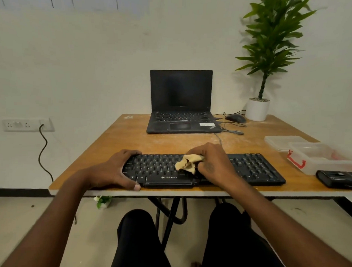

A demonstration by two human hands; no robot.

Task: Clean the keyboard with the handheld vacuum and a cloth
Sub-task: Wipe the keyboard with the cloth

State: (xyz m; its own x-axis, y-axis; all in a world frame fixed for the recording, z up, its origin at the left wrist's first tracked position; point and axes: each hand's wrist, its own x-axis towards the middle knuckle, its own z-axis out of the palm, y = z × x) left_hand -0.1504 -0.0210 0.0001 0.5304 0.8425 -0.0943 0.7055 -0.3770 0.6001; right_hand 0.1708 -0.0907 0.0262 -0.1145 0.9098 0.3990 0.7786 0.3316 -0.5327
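A black keyboard (249, 168) lies along the near edge of the wooden table (131, 139). My left hand (114, 169) grips the keyboard's left end, thumb on the front edge. My right hand (210, 164) holds a crumpled tan cloth (187, 163) pressed onto the middle keys. A flat black device (338, 179), possibly the handheld vacuum, lies on the table to the right of the keyboard, away from both hands.
An open black laptop (182, 105) stands at the back of the table, with a mouse (235, 118) and cables beside it. A potted plant (258, 108) fills the back right corner. Clear plastic containers (318, 158) sit at the right. Dust streaks the tabletop.
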